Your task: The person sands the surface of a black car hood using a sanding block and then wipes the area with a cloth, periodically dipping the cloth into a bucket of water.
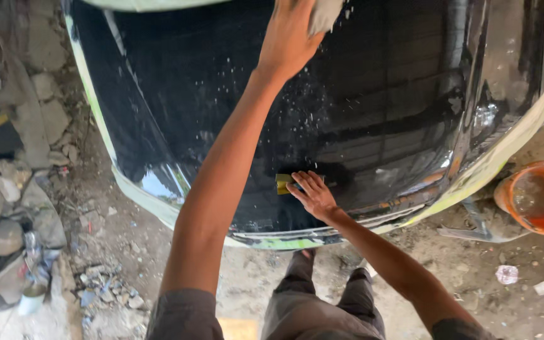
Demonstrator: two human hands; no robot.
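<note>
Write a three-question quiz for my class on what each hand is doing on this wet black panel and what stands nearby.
1. True or false: the left hand rests on the ground.
2. What does the right hand press on the black panel? A) yellow sponge block B) hammer C) brush
3. Which colour is the bucket at the right?

Key:
1. False; it holds a grey cloth against the panel.
2. A, the yellow sponge block.
3. Orange.
</note>
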